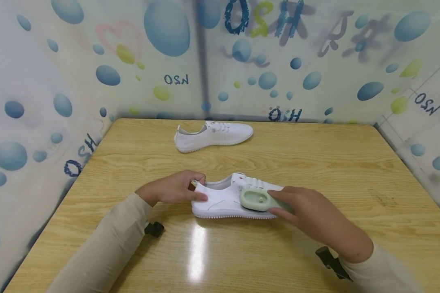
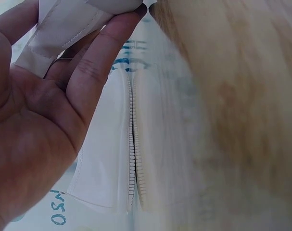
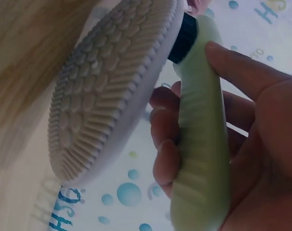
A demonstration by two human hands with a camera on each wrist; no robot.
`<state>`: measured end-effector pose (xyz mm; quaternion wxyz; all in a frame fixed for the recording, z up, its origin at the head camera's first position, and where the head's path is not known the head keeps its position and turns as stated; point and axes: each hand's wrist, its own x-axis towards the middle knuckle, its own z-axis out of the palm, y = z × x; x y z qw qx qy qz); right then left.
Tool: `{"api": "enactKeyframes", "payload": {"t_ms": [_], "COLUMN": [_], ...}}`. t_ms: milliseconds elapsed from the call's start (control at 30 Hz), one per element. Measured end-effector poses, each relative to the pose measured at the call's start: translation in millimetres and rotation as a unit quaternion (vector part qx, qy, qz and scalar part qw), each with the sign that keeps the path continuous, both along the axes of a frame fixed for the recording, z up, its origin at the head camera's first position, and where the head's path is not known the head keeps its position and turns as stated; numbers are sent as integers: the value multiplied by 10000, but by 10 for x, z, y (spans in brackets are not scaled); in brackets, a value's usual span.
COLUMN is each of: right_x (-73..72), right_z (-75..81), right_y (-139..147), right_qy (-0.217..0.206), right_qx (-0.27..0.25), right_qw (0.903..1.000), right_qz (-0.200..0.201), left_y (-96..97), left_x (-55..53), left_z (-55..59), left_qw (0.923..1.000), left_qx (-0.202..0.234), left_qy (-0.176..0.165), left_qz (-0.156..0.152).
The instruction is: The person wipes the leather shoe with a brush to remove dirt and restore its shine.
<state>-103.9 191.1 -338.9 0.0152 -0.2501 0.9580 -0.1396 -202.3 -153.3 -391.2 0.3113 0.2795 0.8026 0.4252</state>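
A white lace-up shoe (image 1: pixel 216 204) sits on the table, its toe toward the right in the head view. At its heel, my left hand (image 1: pixel 174 188) grips the back, thumb outside and fingers reaching toward the opening. My right hand (image 1: pixel 311 209) holds a pale green brush (image 1: pixel 246 200) by its handle. The brush's dark bristles (image 3: pixel 184 38) press against the shoe's near side, below the laces. In the right wrist view the fingers curl round the ribbed handle, and the shoe's patterned sole (image 3: pixel 102 82) shows tilted.
Farther back on the wooden table (image 1: pixel 315 150) lies a second white shoe (image 1: pixel 220 138), toe to the right. A patterned wall covering (image 1: pixel 220 69) rises behind the table and on both sides. Dark wrist-camera mounts hang under both forearms.
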Motion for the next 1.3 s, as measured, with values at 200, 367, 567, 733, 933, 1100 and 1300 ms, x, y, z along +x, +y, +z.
{"api": "enactKeyframes", "payload": {"t_ms": [200,367,567,733,933,1100,1300], "right_x": [22,16,26,2,-18,-2,-2], "right_z": [-22,42,144,126,75,65,77], "right_y": [-48,14,154,164,109,106,96], "right_qy": [242,206,58,-68,-53,-34,58], "right_qx": [-6,272,574,370,366,395,458], "right_qw": [9997,9994,9971,9987,9991,9990,9988], "right_qz": [34,-115,-498,-355,-222,-184,-154], "left_y": [1,1,-2,-2,-2,11,11], "left_x": [-6,-3,-3,-3,-6,8,17], "left_z": [3,4,4,7,1,7,9], "left_qw": [10000,10000,10000,10000,9999,9993,9986], "left_qx": [65,78,67,51,57,127,219], "left_qy": [2,7,31,53,135,325,465], "left_qz": [-39,-40,-45,-59,-74,-90,-106]}}
